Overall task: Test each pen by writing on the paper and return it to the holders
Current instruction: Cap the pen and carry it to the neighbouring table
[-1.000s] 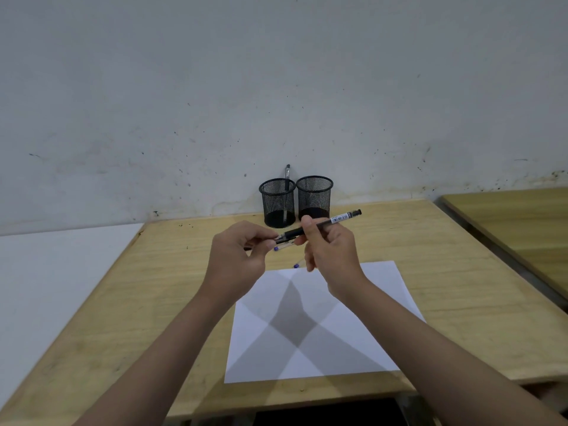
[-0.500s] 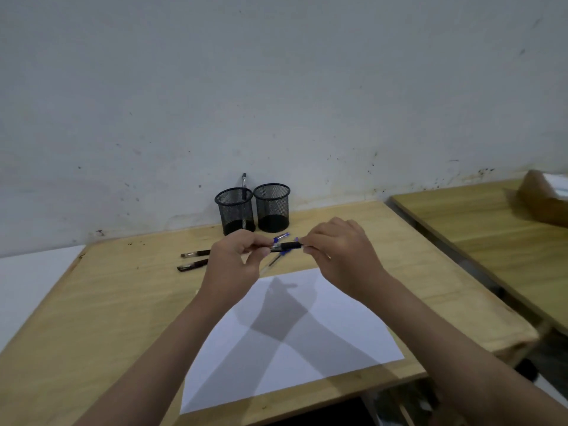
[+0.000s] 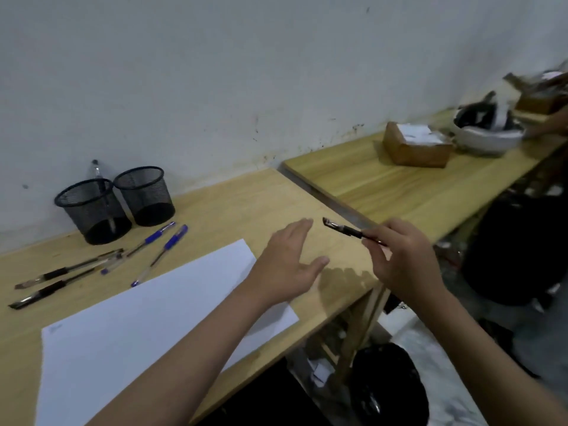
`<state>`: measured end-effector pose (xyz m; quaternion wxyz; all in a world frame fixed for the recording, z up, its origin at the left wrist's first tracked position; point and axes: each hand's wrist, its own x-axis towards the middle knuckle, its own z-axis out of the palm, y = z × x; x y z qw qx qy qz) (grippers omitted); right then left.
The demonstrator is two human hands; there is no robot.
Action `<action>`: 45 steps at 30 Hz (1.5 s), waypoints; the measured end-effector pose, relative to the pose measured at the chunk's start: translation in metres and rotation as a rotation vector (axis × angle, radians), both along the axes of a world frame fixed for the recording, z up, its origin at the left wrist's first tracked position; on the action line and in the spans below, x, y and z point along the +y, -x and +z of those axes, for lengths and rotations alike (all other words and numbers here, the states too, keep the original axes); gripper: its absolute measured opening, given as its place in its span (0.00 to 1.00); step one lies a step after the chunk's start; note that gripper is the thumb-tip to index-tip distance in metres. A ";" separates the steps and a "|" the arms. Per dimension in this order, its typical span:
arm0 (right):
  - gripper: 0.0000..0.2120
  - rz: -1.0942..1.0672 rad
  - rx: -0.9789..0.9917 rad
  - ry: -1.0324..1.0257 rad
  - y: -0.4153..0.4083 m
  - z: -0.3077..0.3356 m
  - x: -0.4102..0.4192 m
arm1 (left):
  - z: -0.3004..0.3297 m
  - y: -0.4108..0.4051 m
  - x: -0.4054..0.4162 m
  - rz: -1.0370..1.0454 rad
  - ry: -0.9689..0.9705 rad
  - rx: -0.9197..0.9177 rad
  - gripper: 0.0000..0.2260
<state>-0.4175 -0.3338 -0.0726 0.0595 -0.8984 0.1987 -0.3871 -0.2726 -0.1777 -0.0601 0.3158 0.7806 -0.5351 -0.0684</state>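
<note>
A pale, scuffed wall [image 3: 246, 72] rises behind a light wooden desk [image 3: 246, 204]. A second wooden desk [image 3: 384, 186] stands just beside it on the right, carrying a brown box [image 3: 415, 152].

Holders [image 3: 92, 207]: black wire mesh, matt. Beside them table [image 3: 246, 204]: pale wood, smooth grain. Paper [image 3: 138, 318]: white, matt. Wall [image 3: 215, 72] behind holders: scuffed plaster.

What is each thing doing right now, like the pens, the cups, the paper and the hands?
Right hand: holding a black pen above the table edge.
Left hand: open, empty, fingers spread.
Left mesh holder: upright, one pen inside.
Right mesh holder: upright, looks empty.
Two blue pens: lying on the table.
Black pens: lying on the table.
Paper: flat, nearly blank.
</note>
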 end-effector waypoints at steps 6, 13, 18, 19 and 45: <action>0.06 -0.281 0.068 -0.102 0.082 -0.051 -0.028 | -0.024 0.031 -0.061 -0.224 -0.176 -0.177 0.25; 0.03 -0.430 0.237 -0.212 0.118 -0.105 -0.035 | -0.035 0.033 -0.073 -0.264 -0.219 -0.161 0.20; 0.06 -0.511 0.333 -0.283 0.123 -0.131 -0.037 | -0.037 0.033 -0.072 -0.244 -0.172 -0.179 0.19; 0.08 -0.531 0.349 -0.295 0.124 -0.133 -0.037 | -0.037 0.033 -0.072 -0.240 -0.171 -0.178 0.19; 0.14 0.141 -0.148 -0.200 -0.046 -0.012 0.059 | -0.001 -0.007 0.036 0.211 0.081 -0.202 0.15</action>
